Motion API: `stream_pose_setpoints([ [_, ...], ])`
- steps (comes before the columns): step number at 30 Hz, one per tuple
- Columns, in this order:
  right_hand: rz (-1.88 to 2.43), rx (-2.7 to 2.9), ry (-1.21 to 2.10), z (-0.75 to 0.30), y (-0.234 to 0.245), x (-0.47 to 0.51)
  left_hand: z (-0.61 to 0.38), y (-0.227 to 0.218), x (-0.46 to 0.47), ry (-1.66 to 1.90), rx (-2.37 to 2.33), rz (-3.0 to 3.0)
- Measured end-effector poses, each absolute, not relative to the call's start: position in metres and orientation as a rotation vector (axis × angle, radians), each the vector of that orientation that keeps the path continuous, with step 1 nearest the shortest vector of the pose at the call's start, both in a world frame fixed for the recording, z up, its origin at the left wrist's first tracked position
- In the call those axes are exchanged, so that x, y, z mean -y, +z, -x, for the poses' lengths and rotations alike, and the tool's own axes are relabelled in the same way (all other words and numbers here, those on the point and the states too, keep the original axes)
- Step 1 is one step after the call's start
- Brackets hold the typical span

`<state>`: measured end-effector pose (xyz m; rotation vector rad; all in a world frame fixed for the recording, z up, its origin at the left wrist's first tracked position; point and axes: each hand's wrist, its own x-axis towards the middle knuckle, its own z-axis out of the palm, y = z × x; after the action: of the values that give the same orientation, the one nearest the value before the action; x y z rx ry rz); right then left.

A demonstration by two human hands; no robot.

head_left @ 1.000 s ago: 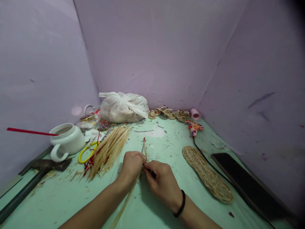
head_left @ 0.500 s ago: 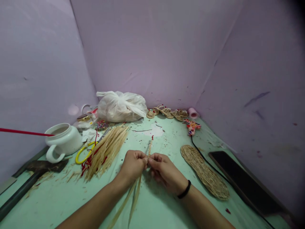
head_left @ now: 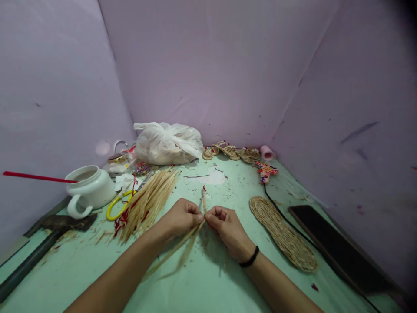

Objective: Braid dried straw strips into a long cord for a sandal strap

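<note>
My left hand [head_left: 183, 216] and my right hand [head_left: 228, 227] meet at the middle of the green table [head_left: 208, 278], both pinched on a thin straw braid [head_left: 204, 201] tipped with red thread. Loose straw strands [head_left: 180, 252] trail from the pinch back toward me, under my left forearm. A black band circles my right wrist. A bundle of straw strips [head_left: 148, 201] tied with red thread lies just left of my left hand.
A woven oval sole [head_left: 282, 234] lies right of my hands, with a black cord and a dark tablet [head_left: 339, 250] beyond. At left stand a white cup [head_left: 89, 187] with a red stick, yellow scissors [head_left: 119, 204], a hammer [head_left: 42, 243]. A white plastic bag [head_left: 167, 143], small woven sandals [head_left: 233, 152] and a glue gun [head_left: 265, 170] sit at the back.
Both hands have drawn together and shifted slightly forward on the braid. The trailing strands have swung from pointing straight back to slanting left under my forearm.
</note>
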<state>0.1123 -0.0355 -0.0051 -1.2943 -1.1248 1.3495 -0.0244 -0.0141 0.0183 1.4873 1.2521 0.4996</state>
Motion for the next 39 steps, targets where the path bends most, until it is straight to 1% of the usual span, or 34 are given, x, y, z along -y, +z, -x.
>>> stream_pose_setpoints([
  [3, 1.323, 1.185, 1.307, -0.113, -0.005, 0.035, 0.028, 0.024, 0.012, 0.456, -1.258, -1.612],
  [10, 1.376, 1.217, 1.131, -0.108, -0.01, 0.033, 0.017, 0.028, 0.022, 0.489, -1.581, -1.686],
  [12, 1.348, 1.155, 1.15, -0.105, -0.013, 0.034, 0.008, 0.028, 0.036, 0.483, -1.683, -1.819],
  [14, 1.308, 1.076, 1.19, -0.102, -0.015, 0.035, -0.003, 0.027, 0.052, 0.445, -1.817, -2.079],
  [18, 1.22, 0.878, 1.315, -0.101, -0.015, 0.036, -0.017, 0.019, 0.071, 0.189, -1.711, -2.453],
  [20, 1.182, 0.806, 1.368, -0.102, -0.014, 0.037, -0.018, 0.015, 0.072, 0.161, -1.617, -2.53],
  [22, 1.157, 0.785, 1.392, -0.103, -0.014, 0.037, -0.016, 0.014, 0.07, 0.206, -1.575, -2.546],
  [24, 1.16, 0.804, 1.382, -0.104, -0.015, 0.036, -0.011, 0.017, 0.066, 0.266, -1.533, -2.489],
  [26, 1.183, 0.837, 1.341, -0.105, -0.018, 0.035, -0.004, 0.024, 0.062, 0.401, -1.532, -2.357],
  [29, 1.214, 0.904, 1.29, -0.104, -0.021, 0.034, 0.004, 0.033, 0.051, 0.732, -1.639, -1.985],
  [30, 1.214, 0.93, 1.29, -0.104, -0.021, 0.035, 0.005, 0.034, 0.047, 0.759, -1.655, -1.81],
  [34, 1.163, 1.006, 1.358, -0.1, -0.017, 0.038, 0.008, 0.03, 0.031, 0.531, -1.417, -1.267],
  [36, 1.136, 1.04, 1.402, -0.1, -0.014, 0.039, 0.011, 0.027, 0.025, 0.51, -1.332, -1.167],
  [39, 1.155, 1.087, 1.418, -0.1, -0.009, 0.04, 0.018, 0.029, 0.02, 0.495, -1.33, -1.128],
])
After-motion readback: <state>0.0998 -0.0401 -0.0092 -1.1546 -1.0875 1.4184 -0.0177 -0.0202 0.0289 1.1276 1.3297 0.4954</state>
